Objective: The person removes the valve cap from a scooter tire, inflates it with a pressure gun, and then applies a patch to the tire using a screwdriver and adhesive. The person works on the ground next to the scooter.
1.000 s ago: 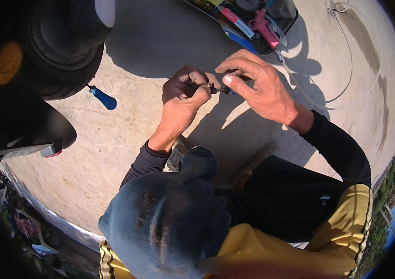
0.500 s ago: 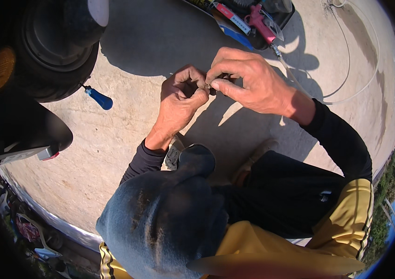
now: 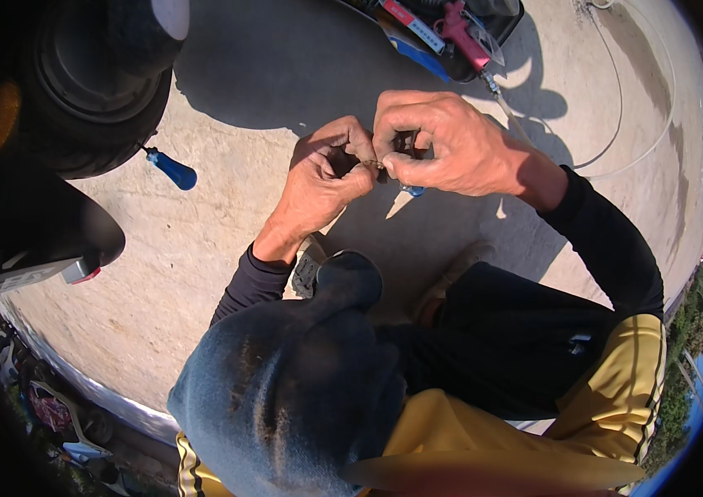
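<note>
My left hand (image 3: 318, 178) is closed in a pinch, its thumb and forefinger pressed against a tiny dark piece (image 3: 379, 166) too small to name. Right beside it, my right hand (image 3: 455, 149) pinches at the same spot, so the fingertips of both hands meet. Under the right hand's curled fingers a bit of something blue (image 3: 412, 190) peeks out; the rest of it is hidden. To the left, a blue-handled tool (image 3: 171, 169) with a thin dark shaft sticks out from the black tyre (image 3: 148, 124) of a wheel.
A dark tray (image 3: 504, 29) at the top holds a pink air gun (image 3: 463, 35) and a red-and-white box (image 3: 412, 26). A clear hose (image 3: 621, 95) loops over the concrete ground (image 3: 202, 248) at right. Dark vehicle bodywork (image 3: 61, 219) stands at left, close to the wheel.
My right hand has turned slightly and its fingers have curled in more tightly. A blue bit now shows below it. The view has shifted a little; the tool at the tyre stays put.
</note>
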`<state>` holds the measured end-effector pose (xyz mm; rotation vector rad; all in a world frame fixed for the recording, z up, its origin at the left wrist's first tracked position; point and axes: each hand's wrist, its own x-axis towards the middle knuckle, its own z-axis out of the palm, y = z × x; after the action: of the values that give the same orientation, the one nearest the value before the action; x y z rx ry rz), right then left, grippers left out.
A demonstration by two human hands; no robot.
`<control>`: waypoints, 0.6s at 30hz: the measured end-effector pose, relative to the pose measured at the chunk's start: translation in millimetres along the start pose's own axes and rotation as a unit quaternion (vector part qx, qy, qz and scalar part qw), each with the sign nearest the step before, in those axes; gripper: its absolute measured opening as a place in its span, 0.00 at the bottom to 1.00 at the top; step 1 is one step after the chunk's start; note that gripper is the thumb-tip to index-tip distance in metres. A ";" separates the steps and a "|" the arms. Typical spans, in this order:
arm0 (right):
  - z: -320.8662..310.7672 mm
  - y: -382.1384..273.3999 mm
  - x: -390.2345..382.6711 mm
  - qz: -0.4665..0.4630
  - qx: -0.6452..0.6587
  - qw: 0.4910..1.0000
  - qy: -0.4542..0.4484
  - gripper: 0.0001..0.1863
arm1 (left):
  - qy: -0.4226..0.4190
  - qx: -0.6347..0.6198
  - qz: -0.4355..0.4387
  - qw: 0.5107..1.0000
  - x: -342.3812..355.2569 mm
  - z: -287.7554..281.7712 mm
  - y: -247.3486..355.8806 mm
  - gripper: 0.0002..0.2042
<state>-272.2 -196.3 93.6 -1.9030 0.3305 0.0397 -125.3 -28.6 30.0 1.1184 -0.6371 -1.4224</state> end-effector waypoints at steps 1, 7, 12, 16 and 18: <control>0.2 -1.8 0.2 -0.001 -0.006 1.000 0.002 0.05 | -0.002 0.003 0.001 1.000 -0.4 -0.5 0.3 0.07; 14.4 -8.9 -2.1 -0.018 -0.061 0.995 0.074 0.08 | 0.021 -0.040 0.012 0.999 -0.2 1.9 -2.7 0.06; 21.9 -7.3 -5.3 -0.028 -0.076 0.986 0.144 0.09 | 0.019 -0.065 0.002 0.998 1.6 4.3 1.3 0.06; 23.5 -7.5 -6.6 -0.045 -0.082 0.979 0.180 0.09 | 0.014 -0.110 -0.003 0.994 4.4 6.1 -3.7 0.06; 24.3 -6.7 -5.6 -0.041 -0.072 0.979 0.186 0.10 | -0.003 -0.121 -0.014 0.993 3.2 3.5 -5.0 0.07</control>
<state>-272.7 -170.5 92.2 -2.0631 0.5119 -0.3602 -130.2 -31.4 26.2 0.9351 -0.4410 -1.4844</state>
